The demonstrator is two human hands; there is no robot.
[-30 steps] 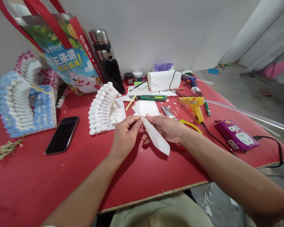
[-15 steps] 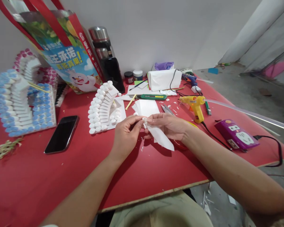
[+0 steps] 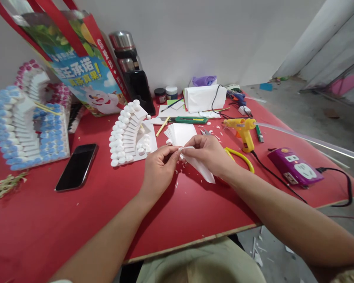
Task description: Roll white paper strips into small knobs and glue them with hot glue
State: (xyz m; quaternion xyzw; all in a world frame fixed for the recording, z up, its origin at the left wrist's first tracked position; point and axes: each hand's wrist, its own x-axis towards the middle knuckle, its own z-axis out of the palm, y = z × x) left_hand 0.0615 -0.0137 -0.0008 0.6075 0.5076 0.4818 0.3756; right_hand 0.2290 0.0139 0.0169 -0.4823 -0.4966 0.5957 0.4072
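My left hand (image 3: 159, 167) and my right hand (image 3: 207, 153) meet over the table, both pinching the narrow end of a white paper strip (image 3: 203, 171). The strip's free end hangs down to the right beneath my right hand. Its pinched end looks rolled or folded, though fingers cover much of it. Just behind my hands lies a fanned stack of white paper (image 3: 181, 133). Left of them stands a stair-like white model (image 3: 128, 135) edged with small white rolls. Scissors with yellow handles (image 3: 247, 162) lie partly under my right hand and wrist.
A yellow glue gun (image 3: 244, 131) and purple power strip (image 3: 295, 167) stand right, with cords trailing. A green utility knife (image 3: 191, 120) lies behind the paper. Left are a phone (image 3: 76, 167), a blue-and-white model (image 3: 26, 129), a shopping bag (image 3: 91, 78) and a steel flask (image 3: 122, 43).
My right hand has turned over, its fingers now closing from above on the strip's end. More of the strip is covered, and more of the scissors' yellow handle shows.
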